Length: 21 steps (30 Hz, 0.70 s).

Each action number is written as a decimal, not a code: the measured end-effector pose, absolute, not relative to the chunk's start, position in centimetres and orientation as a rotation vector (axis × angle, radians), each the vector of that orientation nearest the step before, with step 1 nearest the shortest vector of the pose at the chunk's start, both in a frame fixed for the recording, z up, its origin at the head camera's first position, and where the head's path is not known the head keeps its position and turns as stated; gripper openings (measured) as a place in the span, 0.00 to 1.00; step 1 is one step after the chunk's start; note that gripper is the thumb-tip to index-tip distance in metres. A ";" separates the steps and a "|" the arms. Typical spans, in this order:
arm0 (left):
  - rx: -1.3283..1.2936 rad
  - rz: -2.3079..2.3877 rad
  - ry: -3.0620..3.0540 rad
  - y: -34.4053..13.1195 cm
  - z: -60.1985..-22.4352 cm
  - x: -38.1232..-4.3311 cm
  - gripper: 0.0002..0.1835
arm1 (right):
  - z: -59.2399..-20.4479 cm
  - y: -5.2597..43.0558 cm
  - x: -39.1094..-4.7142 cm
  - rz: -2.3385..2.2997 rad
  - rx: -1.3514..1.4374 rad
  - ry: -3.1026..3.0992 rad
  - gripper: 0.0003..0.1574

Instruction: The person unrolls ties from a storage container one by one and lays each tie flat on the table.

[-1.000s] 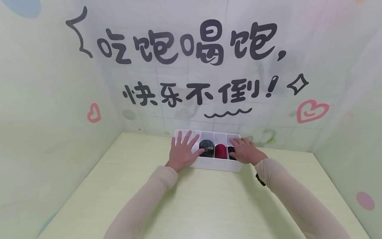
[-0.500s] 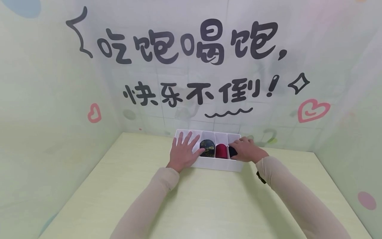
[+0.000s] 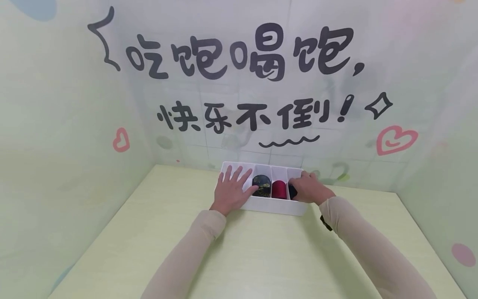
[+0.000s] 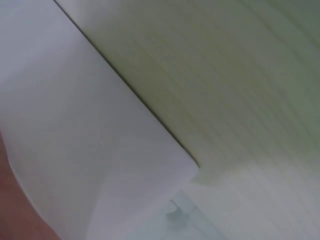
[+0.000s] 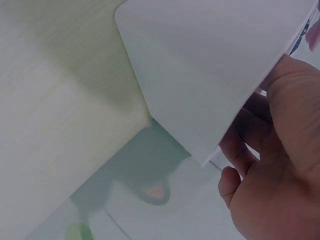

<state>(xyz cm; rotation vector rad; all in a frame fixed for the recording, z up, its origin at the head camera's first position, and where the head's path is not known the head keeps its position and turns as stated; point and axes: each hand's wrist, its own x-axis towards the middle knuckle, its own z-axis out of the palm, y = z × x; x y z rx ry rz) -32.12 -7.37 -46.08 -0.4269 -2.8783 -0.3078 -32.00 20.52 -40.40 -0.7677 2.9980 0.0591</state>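
A white divided box (image 3: 270, 206) stands at the back of the table. In its compartments sit a dark patterned roll (image 3: 262, 185), a shiny red roll (image 3: 279, 189) and a black roll (image 3: 293, 191) at the right end; they look like rolled cloth. My left hand (image 3: 231, 192) lies over the box's left part with fingers spread, its thumb at the patterned roll's edge. My right hand (image 3: 310, 189) reaches over the right end, thumb and forefinger closed about the black roll, most of which is hidden. In the right wrist view, the right hand's fingers (image 5: 250, 125) curl over the box's rim.
The pale wooden table (image 3: 261, 253) extends in front of the box. A printed back wall (image 3: 239, 145) rises close behind it, with side walls (image 3: 74, 166) to left and right.
My right hand's fingers have drawn together from resting over the right compartment to closing about the black roll. The left hand holds its place. The head view has shifted slightly.
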 end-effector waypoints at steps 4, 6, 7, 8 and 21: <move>-0.420 -0.301 -2.887 -7.3 -46.0 -32.2 0.38 | -40.4 20.5 -32.2 0.055 -0.789 3.004 0.20; -0.421 -0.311 -2.883 -7.2 -45.9 -32.2 0.38 | -40.5 20.5 -32.3 0.056 -0.792 3.005 0.20; -0.423 -0.320 -2.881 -7.2 -45.8 -32.2 0.38 | -40.5 20.5 -32.4 0.059 -0.795 3.004 0.19; -0.423 -0.323 -2.880 -7.2 -45.8 -32.2 0.38 | -40.5 20.5 -32.4 0.066 -0.803 3.006 0.19; -0.414 -0.325 -2.877 -7.2 -46.0 -32.1 0.38 | -41.5 20.9 -33.0 0.135 -0.930 3.042 0.16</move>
